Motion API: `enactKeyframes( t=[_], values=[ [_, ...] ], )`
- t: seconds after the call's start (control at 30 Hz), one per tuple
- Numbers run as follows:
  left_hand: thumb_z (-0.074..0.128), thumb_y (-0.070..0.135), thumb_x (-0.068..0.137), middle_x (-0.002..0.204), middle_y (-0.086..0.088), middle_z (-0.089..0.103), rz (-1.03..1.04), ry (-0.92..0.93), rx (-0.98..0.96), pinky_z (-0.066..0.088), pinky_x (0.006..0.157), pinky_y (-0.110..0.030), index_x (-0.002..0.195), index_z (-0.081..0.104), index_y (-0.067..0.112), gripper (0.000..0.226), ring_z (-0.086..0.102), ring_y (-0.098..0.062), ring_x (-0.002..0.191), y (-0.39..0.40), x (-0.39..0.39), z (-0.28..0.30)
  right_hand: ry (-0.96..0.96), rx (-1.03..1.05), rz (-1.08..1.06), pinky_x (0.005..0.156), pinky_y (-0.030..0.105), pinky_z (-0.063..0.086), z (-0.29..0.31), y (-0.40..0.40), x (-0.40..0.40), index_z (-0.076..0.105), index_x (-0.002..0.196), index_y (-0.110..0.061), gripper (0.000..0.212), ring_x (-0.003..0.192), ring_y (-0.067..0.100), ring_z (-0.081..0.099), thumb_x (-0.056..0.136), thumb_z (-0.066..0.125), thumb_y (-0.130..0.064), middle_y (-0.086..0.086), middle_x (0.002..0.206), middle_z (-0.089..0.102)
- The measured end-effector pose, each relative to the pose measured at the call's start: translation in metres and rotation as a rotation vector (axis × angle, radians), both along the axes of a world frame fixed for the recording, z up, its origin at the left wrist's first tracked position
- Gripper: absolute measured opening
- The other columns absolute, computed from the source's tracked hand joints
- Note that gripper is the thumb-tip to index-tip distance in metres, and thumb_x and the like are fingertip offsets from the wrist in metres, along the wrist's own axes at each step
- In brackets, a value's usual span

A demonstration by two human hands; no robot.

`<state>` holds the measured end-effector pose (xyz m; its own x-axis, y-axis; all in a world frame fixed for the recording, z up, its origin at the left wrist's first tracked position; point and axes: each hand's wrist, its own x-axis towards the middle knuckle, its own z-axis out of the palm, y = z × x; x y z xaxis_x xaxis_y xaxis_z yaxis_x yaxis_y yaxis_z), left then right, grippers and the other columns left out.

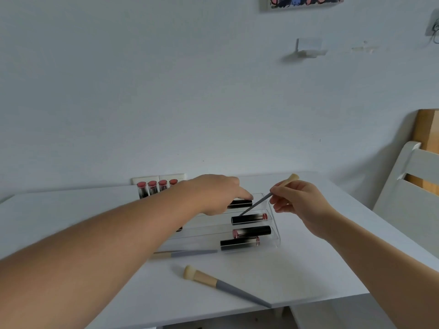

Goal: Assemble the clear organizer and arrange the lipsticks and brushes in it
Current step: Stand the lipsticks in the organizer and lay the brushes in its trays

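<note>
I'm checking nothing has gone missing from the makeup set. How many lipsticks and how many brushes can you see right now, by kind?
Lipsticks standing at the back of the table: 4, first one
Lipsticks lying in the clear organizer: 4 in plain view, e.g.; a dark end by the left forearm may be a fifth
Brushes: 3, one in the right hand, two on the table
Total: 11

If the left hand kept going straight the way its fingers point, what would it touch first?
Most likely the black lipstick lying in the back row of the clear organizer. The left hand reaches rightward with its fingertip already at or on that tube's near end; depth is hard to judge here.
</note>
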<state>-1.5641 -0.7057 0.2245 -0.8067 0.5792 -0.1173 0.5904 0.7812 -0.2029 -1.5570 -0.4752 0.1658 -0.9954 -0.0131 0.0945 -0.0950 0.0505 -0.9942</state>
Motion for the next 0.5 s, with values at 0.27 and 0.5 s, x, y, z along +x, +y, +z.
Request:
enactKeyframes(
  t=[0.27, 0.5],
  values=[
    [0.044, 0.001, 0.098, 0.1, 0.008, 0.041, -0.061, 0.002, -0.209, 0.038, 0.059, -0.033, 0.153, 0.015, 0.057, 0.084, 0.049, -0.017, 0.081, 0.008, -0.006, 0.017, 0.021, 0.061, 0.022, 0.065, 0.029, 0.058, -0.001, -0.001, -0.001, 0.074, 0.085, -0.004, 0.011, 0.063, 0.018, 0.066, 0.092, 0.069, -0.011, 0.011, 0.073, 0.073],
    [0.065, 0.012, 0.095, 0.105, 0.005, 0.039, -0.096, 0.058, -0.342, 0.041, 0.06, -0.036, 0.154, 0.009, 0.056, 0.093, 0.052, -0.021, 0.081, 0.01, -0.01, 0.021, 0.039, 0.095, 0.047, 0.067, 0.03, 0.059, 0.001, -0.003, -0.003, 0.075, 0.087, -0.003, 0.013, 0.064, 0.017, 0.067, 0.092, 0.07, -0.014, 0.009, 0.074, 0.074]
  ],
)
